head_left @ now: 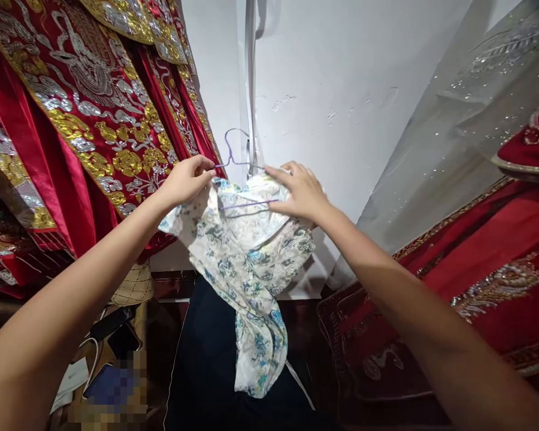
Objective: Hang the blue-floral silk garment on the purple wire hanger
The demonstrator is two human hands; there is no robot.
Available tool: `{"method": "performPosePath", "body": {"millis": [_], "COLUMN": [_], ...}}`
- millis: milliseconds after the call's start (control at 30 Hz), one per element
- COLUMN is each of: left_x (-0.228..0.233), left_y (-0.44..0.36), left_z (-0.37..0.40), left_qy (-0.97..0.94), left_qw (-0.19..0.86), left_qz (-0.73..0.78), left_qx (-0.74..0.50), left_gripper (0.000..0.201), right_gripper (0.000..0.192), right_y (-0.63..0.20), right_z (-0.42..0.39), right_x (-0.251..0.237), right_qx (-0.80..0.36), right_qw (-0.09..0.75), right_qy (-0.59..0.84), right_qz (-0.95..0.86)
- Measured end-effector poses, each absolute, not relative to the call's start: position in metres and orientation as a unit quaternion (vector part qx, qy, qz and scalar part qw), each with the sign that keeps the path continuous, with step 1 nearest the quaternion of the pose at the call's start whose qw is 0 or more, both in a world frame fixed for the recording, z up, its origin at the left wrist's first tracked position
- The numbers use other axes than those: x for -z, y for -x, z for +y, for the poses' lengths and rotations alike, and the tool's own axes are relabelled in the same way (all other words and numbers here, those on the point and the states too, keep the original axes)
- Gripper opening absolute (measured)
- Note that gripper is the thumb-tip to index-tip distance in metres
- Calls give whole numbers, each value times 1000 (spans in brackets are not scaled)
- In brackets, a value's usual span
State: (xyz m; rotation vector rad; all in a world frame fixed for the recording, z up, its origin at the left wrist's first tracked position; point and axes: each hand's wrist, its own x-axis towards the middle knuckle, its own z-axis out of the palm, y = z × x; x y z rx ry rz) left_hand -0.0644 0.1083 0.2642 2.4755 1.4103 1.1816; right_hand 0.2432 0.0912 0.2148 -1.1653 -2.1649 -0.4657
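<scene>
**Floral garment half on a wire hanger, crowded by red robes**

A white plaster wall [341, 90] is backing a narrow gap between hanging red satin robes with gold and silver embroidery [94, 108]. The left hand [186, 179] is pinching the thin purple wire hanger [233, 157] and the cloth's edge; the right hand [300, 191] is pressing the white blue-flowered garment [247, 263] against the wire. The garment is hanging mid-gap, mostly loose, so it may be slipping off. The hook risks snagging embroidery on the left; open room is lying toward the wall.

Hanger [238, 157] partly inside floral garment [247, 263]
</scene>
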Motion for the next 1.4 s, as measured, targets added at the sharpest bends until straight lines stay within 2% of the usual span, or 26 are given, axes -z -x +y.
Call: {"method": "performPosePath", "body": {"millis": [100,233,333,467,533,600,700,767,933,1100,1167,1267,1400], "left_x": [-252,-219,-191,-164,-153,-139,-116,-106,-109,-104,-87,-50,-11], "left_y": [69,70,63,44,33,22,8,1,-11,-14,-12,-12,-22], "left_z": [109,98,89,93,101,107,107,104,98,89,84,79,83], "left_qy": [-797,-792,-788,-745,-723,-703,-654,-641,-682,-730,-715,-662,-631], "left_qw": [-63,-73,-88,-90,-40,66,237,295,262,236,273,327,326], "left_qz": [451,454,453,482,479,455,430,413,380,375,378,412,465], "left_qx": [-396,-402,-407,-453,-496,-542,-575,-577,-567,-520,-521,-534,-529], "left_gripper": [43,57,51,27,14,8,14,15,7,5,13,29,32], "right_gripper": [82,86,88,92,93,87,76,67,45,40,37,31,23], "right_y": [-258,-270,-267,-253,-245,-238,-231,-225,-187,-152,-149,-151,-147], "right_z": [93,77,64,60,61,61,64,70,89,84,73,57,50], "right_x": [-220,-197,-173,-150,-141,-131,-116,-111,-119,-117,-97,-50,10], "right_qx": [187,199,200,212,213,203,159,87,-138,-305,-300,-235,-280], "right_qw": [341,356,345,364,398,454,569,631,664,641,658,696,626], "right_qy": [468,485,490,478,474,486,508,504,426,329,345,449,528], "right_qz": [-794,-773,-775,-771,-756,-719,-627,-583,-598,-622,-598,-509,-500]}}
